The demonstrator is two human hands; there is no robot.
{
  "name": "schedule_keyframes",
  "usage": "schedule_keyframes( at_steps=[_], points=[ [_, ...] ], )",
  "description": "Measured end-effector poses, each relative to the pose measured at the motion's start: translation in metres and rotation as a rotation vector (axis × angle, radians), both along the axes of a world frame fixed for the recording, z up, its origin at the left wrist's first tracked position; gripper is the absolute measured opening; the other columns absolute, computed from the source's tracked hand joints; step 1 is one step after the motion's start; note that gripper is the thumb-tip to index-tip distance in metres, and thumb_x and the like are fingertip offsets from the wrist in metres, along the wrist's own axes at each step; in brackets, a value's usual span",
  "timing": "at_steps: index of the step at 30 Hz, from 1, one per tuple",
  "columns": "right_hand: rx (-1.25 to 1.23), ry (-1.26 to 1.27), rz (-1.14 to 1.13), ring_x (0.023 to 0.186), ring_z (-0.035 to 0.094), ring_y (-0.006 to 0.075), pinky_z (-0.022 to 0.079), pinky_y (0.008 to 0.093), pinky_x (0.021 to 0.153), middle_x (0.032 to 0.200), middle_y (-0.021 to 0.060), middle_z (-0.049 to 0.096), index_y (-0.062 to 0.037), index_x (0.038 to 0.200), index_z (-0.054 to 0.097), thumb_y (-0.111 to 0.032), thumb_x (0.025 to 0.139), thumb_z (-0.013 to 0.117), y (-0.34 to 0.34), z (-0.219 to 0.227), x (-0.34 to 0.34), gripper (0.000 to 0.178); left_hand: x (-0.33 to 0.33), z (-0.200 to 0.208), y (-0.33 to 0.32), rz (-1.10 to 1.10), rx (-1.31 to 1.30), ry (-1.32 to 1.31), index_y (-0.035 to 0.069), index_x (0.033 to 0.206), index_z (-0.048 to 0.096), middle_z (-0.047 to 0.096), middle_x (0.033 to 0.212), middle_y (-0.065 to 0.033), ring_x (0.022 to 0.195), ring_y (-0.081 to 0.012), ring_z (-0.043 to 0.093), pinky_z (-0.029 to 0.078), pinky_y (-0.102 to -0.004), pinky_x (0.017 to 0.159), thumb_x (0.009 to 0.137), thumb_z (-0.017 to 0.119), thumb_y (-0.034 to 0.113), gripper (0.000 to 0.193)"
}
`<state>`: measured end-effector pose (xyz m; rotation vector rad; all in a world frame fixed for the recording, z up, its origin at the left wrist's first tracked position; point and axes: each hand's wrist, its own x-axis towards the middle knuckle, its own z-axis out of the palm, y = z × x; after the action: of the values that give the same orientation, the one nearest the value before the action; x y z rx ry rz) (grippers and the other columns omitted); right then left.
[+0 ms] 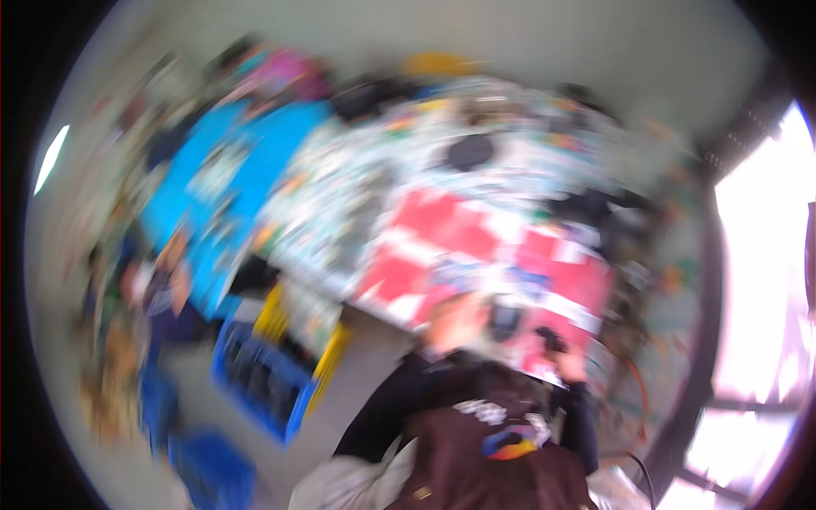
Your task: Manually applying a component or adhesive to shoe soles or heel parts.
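Observation:
The whole picture is smeared by motion. My left hand [455,323] is over the near part of a red and white work surface [446,225], its fingers too blurred to read. A dark, rounded object [505,318] lies just right of it; whether they touch I cannot tell. My right hand [571,365] is at the near right edge of that surface, closed around a small dark object [551,339] whose kind is not clear. Dark sleeves cover both forearms, and a brown apron [484,467] with a printed patch covers my front.
A long table strewn with many small things [331,200] runs left and behind, with a black round object [470,152] on it. At left stand a blue-topped table [280,149], people beside it, and blue and yellow crates [293,416]. A bright window [765,280] is at right.

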<state>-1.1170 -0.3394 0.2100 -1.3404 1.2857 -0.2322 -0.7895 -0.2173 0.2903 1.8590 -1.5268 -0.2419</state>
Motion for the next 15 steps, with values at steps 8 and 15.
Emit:
schedule_keyframes(
  at_steps=[8,15],
  points=[
    [-0.363,0.13,0.115,0.087,0.066,0.0421,0.049,0.0523,0.076,0.088,0.0217,0.069,-0.0068,0.104,0.066,-0.019,0.069,0.066,0.0,-0.002,0.002,0.037,0.003,-0.107,-0.028,-0.16,0.559,0.165,0.001,0.115,0.06,0.067,0.11,-0.0189,0.103,-0.0338,0.065,0.052,-0.0436,0.087,0.088,0.068,0.017,0.033],
    [-0.393,0.148,0.046,0.082,0.067,0.0431,0.052,0.0532,0.073,0.083,0.0212,0.07,-0.0046,0.096,0.069,-0.019,0.073,0.059,0.016,0.004,-0.011,0.028,0.006,-0.175,-0.049,-0.311,0.626,-0.014,-0.003,0.127,0.054,0.06,0.123,-0.0216,0.107,-0.0315,0.066,0.053,-0.0393,0.092,0.087,0.068,0.011,0.045]
  ],
)
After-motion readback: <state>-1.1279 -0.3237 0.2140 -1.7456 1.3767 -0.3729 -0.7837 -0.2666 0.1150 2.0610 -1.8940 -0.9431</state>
